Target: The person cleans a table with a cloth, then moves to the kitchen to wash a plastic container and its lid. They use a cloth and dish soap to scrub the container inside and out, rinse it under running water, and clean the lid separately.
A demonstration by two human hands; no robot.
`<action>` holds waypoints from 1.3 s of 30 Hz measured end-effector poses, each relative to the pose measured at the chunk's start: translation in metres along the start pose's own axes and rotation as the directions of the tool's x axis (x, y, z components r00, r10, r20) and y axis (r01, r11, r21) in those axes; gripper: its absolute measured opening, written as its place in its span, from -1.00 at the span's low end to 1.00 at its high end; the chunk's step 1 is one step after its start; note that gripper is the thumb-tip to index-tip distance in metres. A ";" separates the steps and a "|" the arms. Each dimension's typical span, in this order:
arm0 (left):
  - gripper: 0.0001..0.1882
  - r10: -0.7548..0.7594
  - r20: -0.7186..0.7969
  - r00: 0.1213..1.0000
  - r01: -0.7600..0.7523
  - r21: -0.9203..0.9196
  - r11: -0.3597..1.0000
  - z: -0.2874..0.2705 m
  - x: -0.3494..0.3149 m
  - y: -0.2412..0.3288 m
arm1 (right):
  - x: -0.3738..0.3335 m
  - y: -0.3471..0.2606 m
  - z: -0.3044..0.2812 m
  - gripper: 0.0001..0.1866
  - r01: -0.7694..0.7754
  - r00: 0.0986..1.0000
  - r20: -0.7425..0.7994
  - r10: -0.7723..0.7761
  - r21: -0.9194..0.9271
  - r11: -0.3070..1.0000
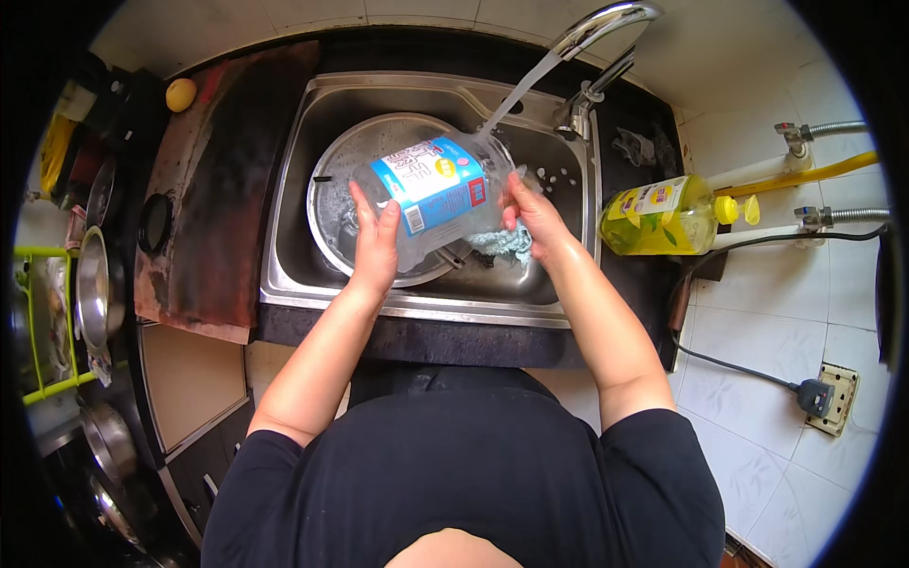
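Between my two hands, tilted over the sink, is a large clear plastic jug (431, 189) with a blue and white label. My left hand (376, 232) presses against its left side, fingers along the plastic. At its right end my right hand (532, 216) grips it with curled fingers. Water from the chrome faucet (606, 28) runs down onto the jug's upper right end. Beneath the jug a round metal basin (327, 222) sits in the steel sink (426, 310). A pale teal cloth (507, 244) lies by the basin's right edge, partly hidden.
A yellow-green dish soap bottle (660, 216) lies on the right counter, near a crumpled clear plastic bag (644, 147). A dark stained board (227, 189) covers the left counter, with a round yellow item (181, 95) on it. Metal pans (95, 284) stand far left. A plug (814, 398) sits in the wall socket.
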State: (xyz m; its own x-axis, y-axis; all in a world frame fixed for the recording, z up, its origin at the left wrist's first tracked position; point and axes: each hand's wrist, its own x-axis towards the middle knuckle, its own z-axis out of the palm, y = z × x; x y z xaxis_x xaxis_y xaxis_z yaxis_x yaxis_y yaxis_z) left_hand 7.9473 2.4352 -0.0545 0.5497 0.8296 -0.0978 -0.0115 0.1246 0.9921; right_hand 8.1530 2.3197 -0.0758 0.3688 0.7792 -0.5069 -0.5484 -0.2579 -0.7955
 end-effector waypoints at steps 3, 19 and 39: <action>-0.16 0.217 0.075 0.973 -0.229 0.349 0.909 -0.013 0.008 0.003 | 0.004 0.012 0.007 -0.47 -0.157 0.987 0.071 0.146 0.180 0.971; -0.11 0.236 0.069 0.969 -0.225 0.639 0.736 -0.012 -0.008 0.056 | 0.029 0.008 0.022 -0.47 -0.173 0.952 0.289 0.097 0.249 0.953; -0.48 -0.613 0.296 0.733 0.673 -0.182 0.717 0.035 0.060 0.036 | -0.024 -0.054 0.049 -0.72 0.435 0.684 0.491 -0.539 -0.868 -0.240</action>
State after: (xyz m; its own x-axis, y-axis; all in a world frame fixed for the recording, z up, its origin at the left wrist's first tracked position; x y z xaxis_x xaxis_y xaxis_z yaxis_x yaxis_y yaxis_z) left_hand 8.0090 2.4700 -0.0217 0.6567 0.3707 -0.6567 0.2099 0.7466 0.6314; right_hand 8.1373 2.3435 -0.0042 0.1792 0.9527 0.2455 0.9432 -0.0954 -0.3181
